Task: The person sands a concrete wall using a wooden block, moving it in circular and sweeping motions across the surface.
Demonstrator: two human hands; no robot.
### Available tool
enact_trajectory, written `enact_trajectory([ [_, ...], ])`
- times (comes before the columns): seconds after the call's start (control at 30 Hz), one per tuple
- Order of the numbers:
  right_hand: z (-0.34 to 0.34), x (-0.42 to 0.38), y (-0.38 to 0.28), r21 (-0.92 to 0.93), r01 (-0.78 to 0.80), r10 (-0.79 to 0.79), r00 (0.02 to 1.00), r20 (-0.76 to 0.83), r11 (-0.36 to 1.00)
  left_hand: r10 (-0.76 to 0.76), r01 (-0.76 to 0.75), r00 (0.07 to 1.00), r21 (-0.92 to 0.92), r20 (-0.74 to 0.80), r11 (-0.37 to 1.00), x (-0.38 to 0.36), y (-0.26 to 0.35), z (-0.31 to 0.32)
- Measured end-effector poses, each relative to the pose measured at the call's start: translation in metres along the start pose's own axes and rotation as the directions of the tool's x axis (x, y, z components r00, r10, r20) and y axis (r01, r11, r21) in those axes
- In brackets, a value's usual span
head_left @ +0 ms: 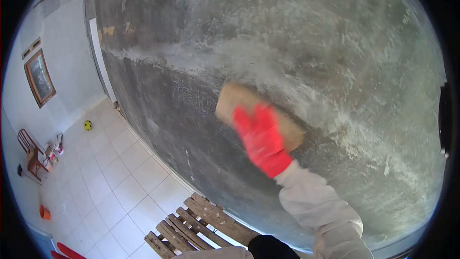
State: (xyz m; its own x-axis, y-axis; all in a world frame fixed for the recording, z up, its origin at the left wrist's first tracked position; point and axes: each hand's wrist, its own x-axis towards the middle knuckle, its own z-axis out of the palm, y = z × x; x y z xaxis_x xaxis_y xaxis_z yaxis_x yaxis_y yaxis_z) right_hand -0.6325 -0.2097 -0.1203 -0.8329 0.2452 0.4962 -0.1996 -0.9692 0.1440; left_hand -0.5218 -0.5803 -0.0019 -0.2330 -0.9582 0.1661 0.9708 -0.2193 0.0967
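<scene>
Right hand, in a red glove with a pale grey sleeve, lies flat on a float; fingers spread over its back, pressing it against the wall; the grip is a flat hold on the float, palm down. Left hand out of view.

Float: tan, rectangular, rounded corners, blurred; it sits mid-wall, tilted, upper end to the left. Wall: grey plaster, rough, streaked with pale swirled smears to the right and above; darker and smoother to the lower left; a ragged ridge runs between the two zones just left of the float. Open wall surface lies on all sides of the float.

Wall's left edge meets a white strip; beyond it a pale side wall with a framed window. Floor: white square tiles, mostly open. Wooden slats, weathered, lie at the wall's foot below the sleeve. Yellow ball near the far corner; chair and small clutter well apart at left. No legible writing.
</scene>
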Motion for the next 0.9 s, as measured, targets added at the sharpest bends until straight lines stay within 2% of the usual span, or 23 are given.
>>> enact_trajectory([
  [0.03,-0.051,-0.029,-0.015,0.757,0.022,0.287,0.918,-0.273,0.653,-0.007,0.007,1.0,-0.007,0.013,1.0,0.005,0.01,-0.005],
  [0.07,-0.087,-0.065,-0.03,0.926,0.152,0.393,0.873,-0.289,0.344,-0.091,0.124,0.977,-0.167,0.195,0.978,0.011,0.022,-0.015],
  [0.1,-0.115,-0.105,-0.05,0.927,0.213,0.427,0.84,-0.334,0.308,-0.142,0.264,0.915,-0.294,0.378,0.919,0.015,0.031,-0.018],
  [0.17,-0.124,-0.179,-0.098,0.889,0.272,0.441,0.79,-0.425,0.369,-0.182,0.316,0.904,-0.317,0.388,0.894,-0.002,0.044,-0.001],
  [0.2,-0.09,-0.204,-0.109,0.923,0.356,0.434,0.815,-0.384,0.149,-0.179,0.311,0.905,-0.312,0.387,0.898,-0.005,0.045,0.002],
  [0.23,-0.037,-0.215,-0.114,0.818,0.412,0.412,0.879,-0.24,-0.401,-0.175,0.307,0.904,-0.307,0.391,0.901,-0.006,0.045,0.004],
  [0.27,0.006,-0.224,-0.121,0.389,0.293,0.291,0.955,-0.065,-0.874,-0.176,0.31,0.901,-0.305,0.396,0.9,-0.008,0.043,0.005],
  [0.3,0.048,-0.224,-0.12,0.448,0.209,0.253,0.967,0.04,-0.869,-0.171,0.306,0.9,-0.301,0.401,0.903,-0.01,0.04,0.006],
  [0.37,0.141,-0.195,-0.089,0.714,0.049,0.154,0.985,0.082,-0.699,-0.179,0.315,0.893,-0.291,0.413,0.903,-0.014,0.034,0.006],
  [0.4,0.169,-0.178,-0.078,0.721,-0.133,0.124,0.948,0.292,-0.68,-0.185,0.322,0.889,-0.284,0.419,0.903,-0.016,0.031,0.007],
  [0.47,0.197,-0.139,-0.075,0.614,-0.265,0.216,0.774,0.595,-0.743,-0.197,0.336,0.879,-0.273,0.434,0.901,-0.023,0.026,0.009],
  [0.53,0.194,-0.102,-0.064,0.615,-0.195,0.31,0.725,0.615,-0.764,-0.202,0.347,0.871,-0.268,0.448,0.899,-0.03,0.022,0.012],
  [0.6,0.143,-0.1,-0.046,0.659,-0.151,0.313,0.788,0.531,-0.737,-0.211,0.366,0.858,-0.269,0.468,0.891,-0.039,0.02,0.015],
  [0.63,0.076,-0.11,-0.054,-0.156,-0.117,-0.176,0.874,0.452,-0.981,-0.22,0.378,0.851,-0.266,0.477,0.887,-0.043,0.018,0.017],
  [0.67,0.011,-0.131,-0.069,-0.848,-0.197,-0.421,0.906,0.034,-0.492,-0.23,0.39,0.846,-0.266,0.481,0.881,-0.047,0.016,0.018],
  [0.7,-0.012,-0.159,-0.073,-0.419,-0.033,-0.1,0.985,0.138,-0.907,-0.241,0.403,0.843,-0.269,0.481,0.875,-0.051,0.014,0.018],
  [0.73,-0.007,-0.186,-0.079,0.206,0.255,0.275,0.958,0.075,-0.945,-0.252,0.412,0.842,-0.267,0.477,0.871,-0.053,0.011,0.018],
  [0.77,0.003,-0.212,-0.092,0.697,0.491,0.508,0.836,-0.208,-0.523,-0.262,0.421,0.841,-0.267,0.474,0.867,-0.056,0.009,0.017],
  [0.8,0.014,-0.237,-0.107,0.713,0.477,0.495,0.844,-0.209,-0.514,-0.274,0.43,0.841,-0.269,0.468,0.861,-0.06,0.006,0.018],
  [0.9,0.058,-0.308,-0.159,0.422,0.162,0.217,0.972,0.087,-0.892,-0.302,0.45,0.838,-0.261,0.455,0.854,-0.073,-0.004,0.02],
])
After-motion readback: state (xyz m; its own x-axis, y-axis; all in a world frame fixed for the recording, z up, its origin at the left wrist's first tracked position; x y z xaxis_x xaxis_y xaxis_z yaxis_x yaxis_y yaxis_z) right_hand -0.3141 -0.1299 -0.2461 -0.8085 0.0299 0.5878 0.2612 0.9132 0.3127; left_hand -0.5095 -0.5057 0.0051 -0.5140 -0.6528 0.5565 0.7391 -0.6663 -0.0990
